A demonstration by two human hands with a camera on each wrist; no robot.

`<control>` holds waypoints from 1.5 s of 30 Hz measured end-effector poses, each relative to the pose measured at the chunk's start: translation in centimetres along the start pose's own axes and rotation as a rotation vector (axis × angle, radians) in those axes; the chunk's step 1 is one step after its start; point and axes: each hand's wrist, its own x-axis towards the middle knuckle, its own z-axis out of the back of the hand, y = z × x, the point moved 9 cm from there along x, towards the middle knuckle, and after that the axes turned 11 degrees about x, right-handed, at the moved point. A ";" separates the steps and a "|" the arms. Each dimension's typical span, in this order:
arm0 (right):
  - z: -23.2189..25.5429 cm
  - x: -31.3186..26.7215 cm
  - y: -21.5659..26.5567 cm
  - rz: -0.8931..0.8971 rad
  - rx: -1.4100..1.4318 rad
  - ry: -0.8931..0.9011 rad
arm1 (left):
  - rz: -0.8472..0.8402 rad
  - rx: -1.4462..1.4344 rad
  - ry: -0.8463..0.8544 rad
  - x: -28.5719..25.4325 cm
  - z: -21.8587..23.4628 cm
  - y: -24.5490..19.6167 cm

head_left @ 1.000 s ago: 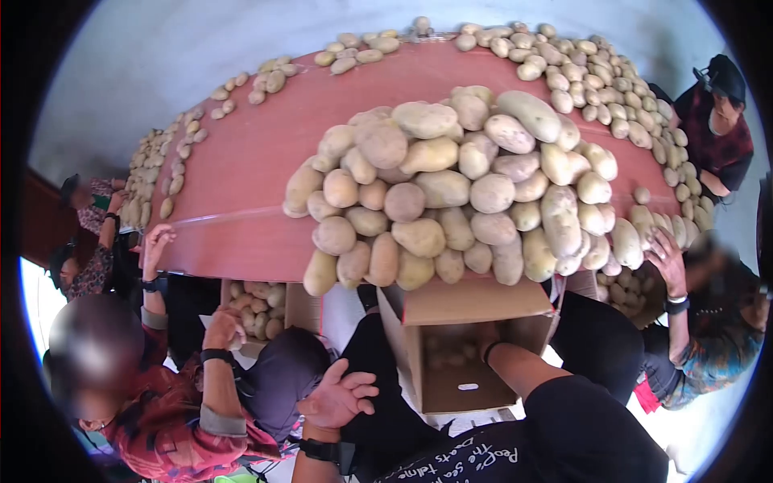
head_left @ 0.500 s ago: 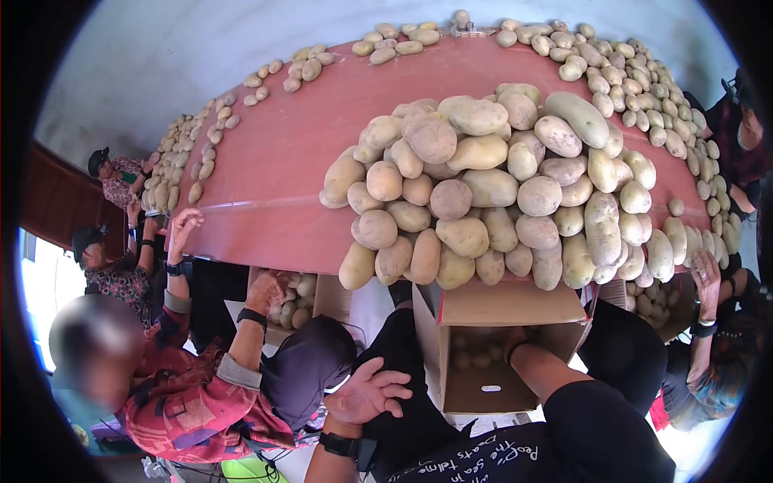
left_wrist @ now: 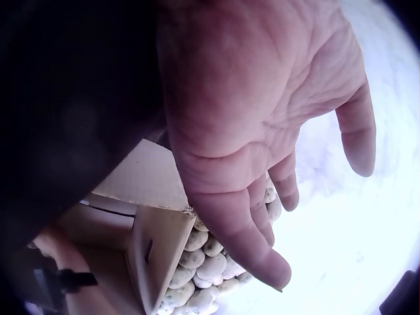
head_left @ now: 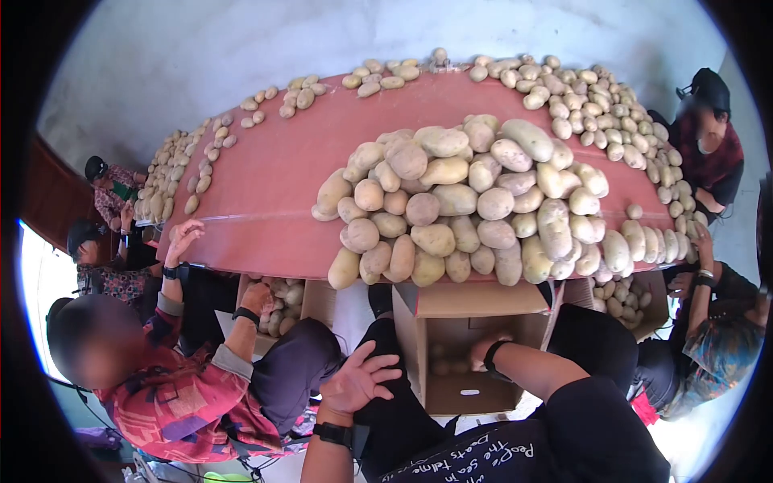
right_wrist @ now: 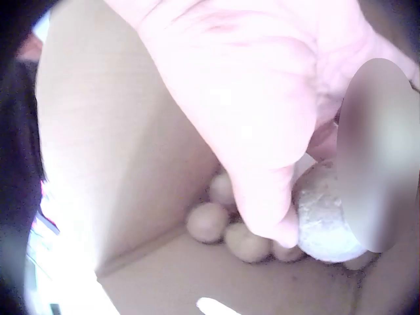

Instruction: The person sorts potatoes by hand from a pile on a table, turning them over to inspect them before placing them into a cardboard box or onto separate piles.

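From here, I read "The sea" in white lettering (head_left: 503,452) on the black shirt (head_left: 592,439). Its other words are unclear.

Potato (right_wrist: 323,220) in the right hand (right_wrist: 252,92), partly blurred over.

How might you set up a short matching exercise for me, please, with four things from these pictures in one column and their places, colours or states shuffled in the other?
Column one
1. Right hand
2. Left hand
3. Tabletop
4. Large potato heap

Column two
A. Red
B. Inside the open cardboard box, thumb against a potato
C. Piled up at the edge nearest the camera wearer
D. Outside the box, fingers apart, holding nothing

Right pairs: 1-B, 2-D, 3-A, 4-C
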 end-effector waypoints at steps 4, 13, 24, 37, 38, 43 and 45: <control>-1.3 2.1 2.6 0.507 0.318 0.026 | -0.033 0.094 -0.044 0.3 -0.6 -0.4; 2.8 -17.4 1.8 1.227 1.272 0.191 | 0.275 0.595 -0.168 3.8 -4.4 5.4; 4.4 -23.1 -0.5 1.558 1.773 0.180 | 0.233 0.826 -0.300 8.2 -6.4 7.5; 3.1 -18.3 -3.5 1.553 1.929 0.076 | -0.535 2.220 -0.669 15.2 -6.3 -10.9; 3.0 -18.3 -3.4 1.545 1.936 0.087 | -0.510 2.296 -0.671 15.8 -5.5 -10.9; 3.6 -19.2 -4.9 1.456 1.902 -0.035 | -0.460 2.479 -0.715 17.1 -4.0 -9.8; 5.4 -20.3 -6.4 1.406 1.847 -0.205 | -0.416 2.440 -0.690 17.3 -4.0 -9.6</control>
